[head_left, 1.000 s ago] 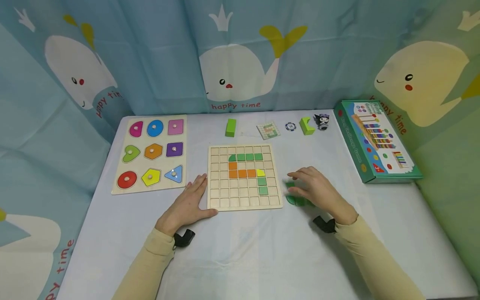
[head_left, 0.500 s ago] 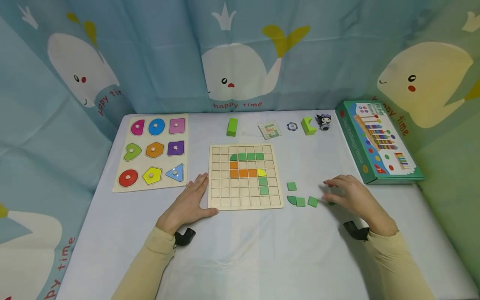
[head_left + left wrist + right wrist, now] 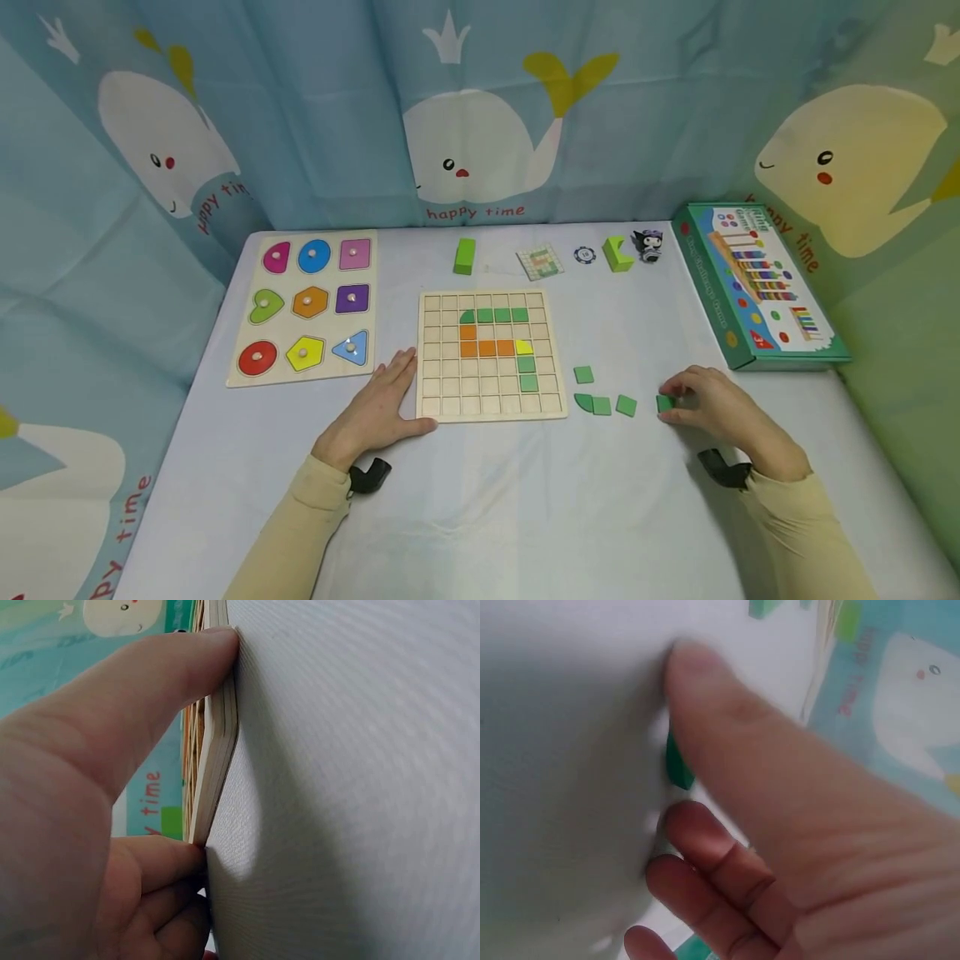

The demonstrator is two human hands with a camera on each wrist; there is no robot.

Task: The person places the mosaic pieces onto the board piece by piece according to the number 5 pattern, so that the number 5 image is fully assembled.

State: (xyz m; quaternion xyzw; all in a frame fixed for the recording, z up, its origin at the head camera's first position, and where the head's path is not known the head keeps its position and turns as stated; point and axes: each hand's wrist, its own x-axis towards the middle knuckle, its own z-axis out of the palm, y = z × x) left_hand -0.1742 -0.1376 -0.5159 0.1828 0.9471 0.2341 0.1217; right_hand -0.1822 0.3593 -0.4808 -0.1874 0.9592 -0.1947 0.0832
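A wooden grid board (image 3: 435, 385) lies flat in the middle of the table, with green, orange and yellow tiles set in a bent path across its squares. My left hand (image 3: 372, 410) rests at the board's near left corner, thumb along the front edge and fingers spread against the left side. The left wrist view shows the thumb tip (image 3: 221, 645) touching the board's edge (image 3: 217, 757). Further right, my right hand (image 3: 708, 408) has thumb and fingers around a green square tile (image 3: 663, 404) on the table. In the right wrist view the thumb partly hides that tile (image 3: 677, 765).
Between board and right hand lie several loose green tiles (image 3: 626, 406), one with a curved side. A knob puzzle (image 3: 236, 333) is at the left, a green game box (image 3: 765, 362) at the right. Green blocks (image 3: 464, 257), a pattern card (image 3: 540, 261), a chip (image 3: 584, 255) and a figurine (image 3: 648, 245) line the back.
My right hand has moved right, away from the loose green tiles by the board, and down to the farthest green tile. My left hand has stayed at the board's corner.
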